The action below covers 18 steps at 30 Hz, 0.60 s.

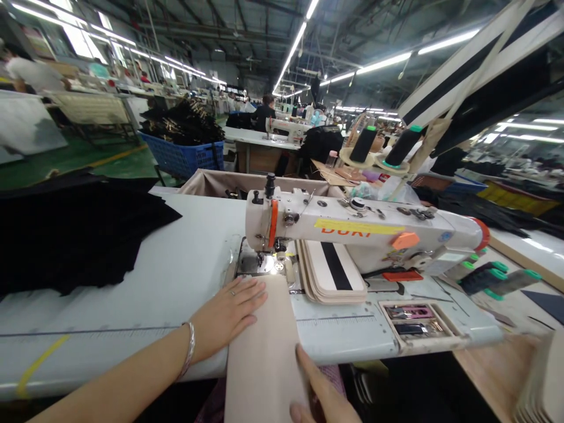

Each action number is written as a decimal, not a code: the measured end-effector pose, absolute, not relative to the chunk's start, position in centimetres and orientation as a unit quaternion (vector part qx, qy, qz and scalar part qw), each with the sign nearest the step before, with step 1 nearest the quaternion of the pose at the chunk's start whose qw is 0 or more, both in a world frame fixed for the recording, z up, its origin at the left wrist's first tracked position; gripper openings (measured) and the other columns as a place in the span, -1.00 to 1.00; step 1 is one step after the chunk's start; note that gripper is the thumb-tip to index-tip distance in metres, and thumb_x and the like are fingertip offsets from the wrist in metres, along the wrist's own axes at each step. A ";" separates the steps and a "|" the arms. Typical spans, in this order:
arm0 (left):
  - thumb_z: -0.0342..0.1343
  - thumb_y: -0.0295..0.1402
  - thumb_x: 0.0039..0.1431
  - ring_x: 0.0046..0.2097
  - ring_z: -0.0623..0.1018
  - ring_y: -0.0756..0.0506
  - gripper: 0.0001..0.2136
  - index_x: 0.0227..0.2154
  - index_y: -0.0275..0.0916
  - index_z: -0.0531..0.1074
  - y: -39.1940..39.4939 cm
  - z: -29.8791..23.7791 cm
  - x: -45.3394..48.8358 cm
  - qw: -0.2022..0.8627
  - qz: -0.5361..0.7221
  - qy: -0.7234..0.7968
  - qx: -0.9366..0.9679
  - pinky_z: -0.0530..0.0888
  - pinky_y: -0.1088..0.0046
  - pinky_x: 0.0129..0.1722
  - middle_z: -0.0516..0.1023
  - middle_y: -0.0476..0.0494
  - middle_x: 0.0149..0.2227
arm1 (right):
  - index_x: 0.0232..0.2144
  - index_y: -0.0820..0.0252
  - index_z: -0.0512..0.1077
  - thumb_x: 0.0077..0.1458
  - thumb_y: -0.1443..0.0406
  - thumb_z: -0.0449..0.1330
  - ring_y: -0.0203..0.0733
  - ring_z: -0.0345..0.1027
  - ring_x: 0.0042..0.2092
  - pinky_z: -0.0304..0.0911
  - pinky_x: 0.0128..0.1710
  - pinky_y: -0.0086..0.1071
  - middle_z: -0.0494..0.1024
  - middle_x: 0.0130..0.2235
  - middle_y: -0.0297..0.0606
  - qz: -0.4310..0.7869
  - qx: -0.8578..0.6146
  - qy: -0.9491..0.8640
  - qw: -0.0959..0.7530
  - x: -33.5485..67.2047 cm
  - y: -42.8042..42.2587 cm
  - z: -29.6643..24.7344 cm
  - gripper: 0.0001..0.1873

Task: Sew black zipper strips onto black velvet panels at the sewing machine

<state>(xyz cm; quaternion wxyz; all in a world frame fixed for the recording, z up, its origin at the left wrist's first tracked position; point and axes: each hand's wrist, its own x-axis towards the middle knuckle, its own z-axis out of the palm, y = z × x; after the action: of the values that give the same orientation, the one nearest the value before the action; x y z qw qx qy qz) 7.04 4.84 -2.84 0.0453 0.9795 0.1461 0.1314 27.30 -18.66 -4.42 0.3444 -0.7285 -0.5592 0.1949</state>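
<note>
A long beige panel runs from the sewing machine's needle area over the front edge of the table. My left hand lies flat on the panel's upper left part, fingers stretched out, with a bracelet on its wrist. Lower down, my right hand is at the panel's right edge, index finger along the edge and thumb over it; its other fingers are hidden. The white sewing machine has its needle and presser foot just beyond the panel's far end. Under the arm sits a stack of beige panels, the top one with a black stripe.
Black fabric covers the table's left side. A tray of small tools is set into the table at right. Thread spools stand beyond it. More stacked beige pieces are at lower right. A blue basket is behind.
</note>
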 end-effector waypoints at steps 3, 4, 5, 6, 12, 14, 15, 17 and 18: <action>-0.05 -0.26 0.39 0.28 0.29 -0.21 -0.62 0.22 -0.11 0.29 5.8 -2.7 7.5 0.027 0.143 0.169 0.975 0.16 0.00 0.29 0.34 -0.19 0.24 | 0.20 0.10 0.34 0.22 0.26 0.09 -0.04 0.40 0.11 0.36 0.07 -0.21 0.48 0.11 -0.17 0.228 -0.713 -0.537 0.390 26.5 -17.4 -5.9 -0.51; -0.04 -0.26 0.38 0.25 0.31 -0.23 -0.64 0.18 -0.12 0.34 6.2 -2.6 7.8 0.022 0.146 0.183 0.972 0.19 -0.01 0.28 0.37 -0.21 0.21 | 0.19 0.13 0.35 0.24 0.27 0.07 -0.05 0.39 0.12 0.33 0.10 -0.20 0.46 0.12 -0.16 0.231 -0.708 -0.534 0.399 26.3 -16.8 -5.9 -0.52; -0.02 -0.27 0.37 0.22 0.34 -0.25 -0.66 0.15 -0.13 0.38 6.5 -2.5 8.1 0.020 0.150 0.196 0.969 0.23 -0.02 0.25 0.40 -0.23 0.17 | 0.19 0.15 0.35 0.25 0.28 0.06 -0.05 0.38 0.13 0.32 0.11 -0.20 0.45 0.13 -0.15 0.233 -0.704 -0.536 0.403 26.3 -16.2 -5.7 -0.53; -0.01 -0.28 0.36 0.19 0.36 -0.25 -0.68 0.11 -0.14 0.42 6.8 -2.4 8.3 0.022 0.156 0.207 0.966 0.28 -0.01 0.22 0.41 -0.23 0.13 | 0.19 0.16 0.34 0.25 0.28 0.06 -0.05 0.36 0.14 0.31 0.11 -0.19 0.45 0.13 -0.15 0.236 -0.700 -0.541 0.403 26.3 -15.6 -5.4 -0.53; -0.10 -0.27 0.40 0.13 0.36 -0.23 -0.68 0.08 -0.14 0.45 8.6 -2.4 9.1 0.040 0.191 0.210 0.958 0.37 0.08 0.15 0.39 -0.25 0.09 | 0.22 0.19 0.30 0.24 0.31 0.06 -0.04 0.38 0.12 0.35 0.08 -0.18 0.46 0.12 -0.14 0.252 -0.696 -0.554 0.380 26.7 -13.4 -3.7 -0.50; -0.10 -0.27 0.40 0.14 0.35 -0.23 -0.68 0.08 -0.14 0.44 9.0 -2.7 9.1 0.041 0.191 0.210 0.958 0.36 0.07 0.17 0.38 -0.25 0.10 | 0.23 0.20 0.29 0.24 0.31 0.05 -0.05 0.38 0.12 0.34 0.08 -0.18 0.46 0.11 -0.13 0.264 -0.697 -0.556 0.368 26.7 -13.1 -3.4 -0.50; -0.10 -0.28 0.40 0.14 0.35 -0.23 -0.68 0.09 -0.14 0.44 9.2 -2.9 9.1 0.042 0.189 0.212 0.958 0.36 0.07 0.17 0.37 -0.25 0.11 | 0.23 0.21 0.28 0.25 0.31 0.04 -0.05 0.38 0.13 0.33 0.09 -0.18 0.46 0.12 -0.13 0.270 -0.697 -0.557 0.360 26.7 -13.0 -3.2 -0.49; -0.07 -0.30 0.39 0.14 0.34 -0.24 -0.69 0.09 -0.14 0.44 9.3 -3.0 9.1 0.041 0.182 0.215 0.959 0.36 0.05 0.17 0.36 -0.25 0.12 | 0.25 0.24 0.25 0.26 0.31 0.02 -0.06 0.36 0.14 0.32 0.11 -0.19 0.44 0.13 -0.12 0.280 -0.697 -0.563 0.344 26.8 -12.7 -3.0 -0.48; -0.06 -0.30 0.38 0.14 0.34 -0.24 -0.69 0.10 -0.14 0.43 9.4 -3.1 9.1 0.040 0.180 0.216 0.959 0.35 0.05 0.17 0.36 -0.25 0.12 | 0.25 0.24 0.24 0.26 0.31 0.01 -0.06 0.36 0.14 0.31 0.11 -0.19 0.43 0.14 -0.12 0.283 -0.697 -0.566 0.339 26.9 -12.6 -3.0 -0.48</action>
<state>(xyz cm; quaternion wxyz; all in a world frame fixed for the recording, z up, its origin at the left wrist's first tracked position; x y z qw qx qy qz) 9.08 9.38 -3.07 0.0397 0.9588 0.2162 0.1799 26.86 -12.65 -2.98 0.3387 -0.6966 -0.5656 0.2831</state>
